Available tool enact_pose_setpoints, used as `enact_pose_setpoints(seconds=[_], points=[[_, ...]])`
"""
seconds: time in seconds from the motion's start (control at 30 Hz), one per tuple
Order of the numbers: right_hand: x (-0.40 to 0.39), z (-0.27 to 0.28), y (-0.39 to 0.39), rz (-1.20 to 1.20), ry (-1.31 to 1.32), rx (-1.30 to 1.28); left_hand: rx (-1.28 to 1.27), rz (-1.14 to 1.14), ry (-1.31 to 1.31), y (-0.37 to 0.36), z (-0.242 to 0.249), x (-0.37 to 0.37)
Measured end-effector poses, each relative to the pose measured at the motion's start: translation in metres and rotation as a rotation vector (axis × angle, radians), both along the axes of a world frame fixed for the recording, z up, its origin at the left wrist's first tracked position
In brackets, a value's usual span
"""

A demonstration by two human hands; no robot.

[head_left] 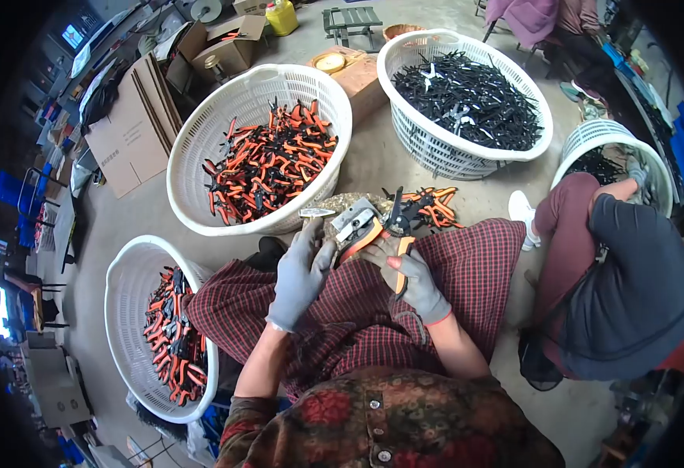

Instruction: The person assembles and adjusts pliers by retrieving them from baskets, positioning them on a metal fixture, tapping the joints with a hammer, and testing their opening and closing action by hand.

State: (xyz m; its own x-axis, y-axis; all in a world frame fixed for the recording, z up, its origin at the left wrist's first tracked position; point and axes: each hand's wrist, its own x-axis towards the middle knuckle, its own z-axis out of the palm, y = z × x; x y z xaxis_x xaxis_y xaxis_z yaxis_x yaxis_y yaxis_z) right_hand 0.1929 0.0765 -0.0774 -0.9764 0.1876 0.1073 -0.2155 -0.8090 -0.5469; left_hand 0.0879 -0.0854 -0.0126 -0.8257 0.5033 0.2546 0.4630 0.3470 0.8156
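Note:
My left hand (pixel 301 273), in a grey glove, is closed around a small hammer; the hammer's metal head (pixel 316 212) shows above the fingers, and its handle is mostly hidden. My right hand (pixel 413 279), also gloved, grips a pair of pruning shears (pixel 402 238) with orange-and-black handles. Between the hands is a metal block (pixel 355 221) on a rough support, with an orange handle at its near side. Just beyond my right hand lies a heap of orange-handled shears (pixel 434 209).
White baskets of orange-handled tools stand ahead (pixel 179 175) and at left (pixel 115 327). Another basket (pixel 428 144) holds black parts. At right, a seated person (pixel 623 288) reaches into a tipped basket (pixel 666 175). Cardboard (pixel 131 132) leans at back left.

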Motion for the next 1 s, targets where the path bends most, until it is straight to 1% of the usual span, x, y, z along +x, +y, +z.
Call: enact_pose_setpoints(seconds=[0.03, 0.07, 0.13, 0.23, 0.27, 0.33, 0.37, 0.47, 0.5, 0.57, 0.6, 0.7, 0.73, 0.8, 0.83, 0.87, 0.93, 0.97, 1.0], points=[[0.003, -0.005, 0.000, -0.041, -0.088, 0.317, -0.076, -0.225, -0.360, -0.005, -0.002, -0.003], [0.015, -0.007, 0.001, -0.003, -0.310, 0.454, -0.173, -0.345, -0.483, -0.011, -0.027, -0.004], [0.012, 0.014, -0.002, 0.027, -0.273, 0.307, -0.029, -0.274, -0.716, -0.008, -0.009, 0.014], [0.010, 0.038, -0.015, 0.146, -0.152, 0.217, 0.105, -0.277, -0.842, 0.001, -0.003, 0.038], [0.009, 0.038, -0.020, 0.056, -0.204, 0.267, 0.145, -0.260, -0.682, 0.004, -0.017, 0.048], [0.001, 0.042, -0.038, -0.108, -0.329, 0.093, 0.156, -0.238, -0.720, 0.013, -0.007, 0.067], [-0.001, 0.039, -0.036, -0.111, -0.312, 0.145, 0.214, -0.245, -0.912, 0.012, -0.020, 0.067], [0.001, 0.048, -0.016, 0.166, -0.286, 0.050, 0.378, -0.196, -0.928, 0.019, -0.018, 0.068], [0.000, 0.053, 0.000, 0.363, -0.119, 0.084, 0.488, -0.224, -1.015, 0.014, -0.020, 0.063], [-0.009, 0.062, -0.005, 0.354, 0.108, 0.001, 0.480, -0.239, -0.879, 0.008, -0.023, 0.051], [-0.010, 0.062, -0.004, 0.398, 0.176, 0.009, 0.491, -0.240, -0.819, 0.008, -0.023, 0.050], [-0.001, 0.043, -0.007, 0.125, -0.180, 0.275, 0.428, -0.245, -0.953, 0.007, -0.021, 0.056], [-0.005, 0.038, -0.014, -0.054, -0.303, 0.378, 0.236, -0.311, -0.953, 0.010, -0.008, 0.057], [-0.010, 0.022, -0.005, -0.039, -0.328, 0.583, 0.007, -0.317, -0.883, 0.008, -0.019, 0.061], [-0.013, 0.025, -0.001, 0.023, -0.399, 0.526, -0.141, -0.390, -0.698, 0.004, -0.022, 0.053], [-0.022, -0.016, 0.018, 0.002, -0.494, 0.867, -0.365, -0.437, -0.426, -0.005, -0.040, 0.041], [-0.033, -0.024, 0.037, -0.115, -0.729, 1.346, -0.282, -0.328, -0.731, -0.017, -0.060, 0.034], [-0.036, -0.024, 0.044, -0.118, -0.754, 1.506, -0.283, -0.301, -0.651, -0.025, -0.076, 0.027], [-0.039, -0.015, 0.049, -0.122, -0.774, 1.668, -0.208, -0.278, -0.716, -0.026, -0.077, 0.025]])
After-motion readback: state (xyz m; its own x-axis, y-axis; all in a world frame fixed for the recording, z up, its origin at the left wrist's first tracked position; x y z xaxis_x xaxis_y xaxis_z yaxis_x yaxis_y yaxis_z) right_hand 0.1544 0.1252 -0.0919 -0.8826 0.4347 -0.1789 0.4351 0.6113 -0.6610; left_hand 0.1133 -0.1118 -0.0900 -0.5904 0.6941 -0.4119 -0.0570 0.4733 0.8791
